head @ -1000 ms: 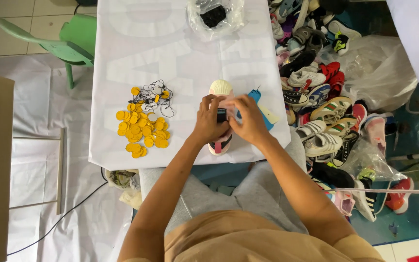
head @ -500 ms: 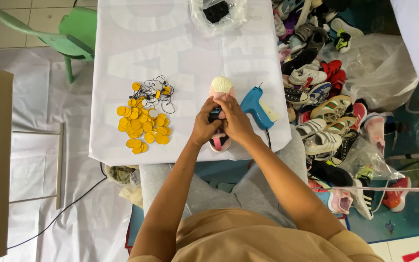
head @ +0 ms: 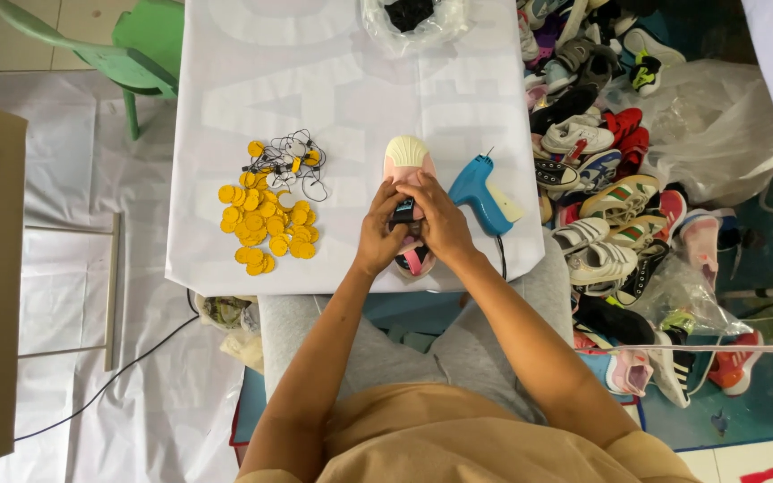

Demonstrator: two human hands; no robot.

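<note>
A small pink shoe [head: 407,158] with a cream toe cap lies on the white-covered table [head: 315,89] near its front edge. My left hand [head: 379,232] grips the shoe's left side near the heel. My right hand [head: 438,224] closes over its right side and top, fingers meeting around a small dark part at the tongue. The heel and much of the shoe's middle are hidden under my hands. A blue tagging gun [head: 485,192] lies on the table just right of my right hand, untouched.
A pile of yellow round tags [head: 266,224] and a tangle of black strings [head: 288,161] lie to the left. A clear bag with dark contents [head: 409,18] sits at the far edge. Several shoes [head: 601,179] are heaped on the right, a green chair [head: 127,54] at far left.
My right hand put the blue tagging gun down on the table and came back onto the shoe. Both hands now hold the shoe, with its toe pointing away.
</note>
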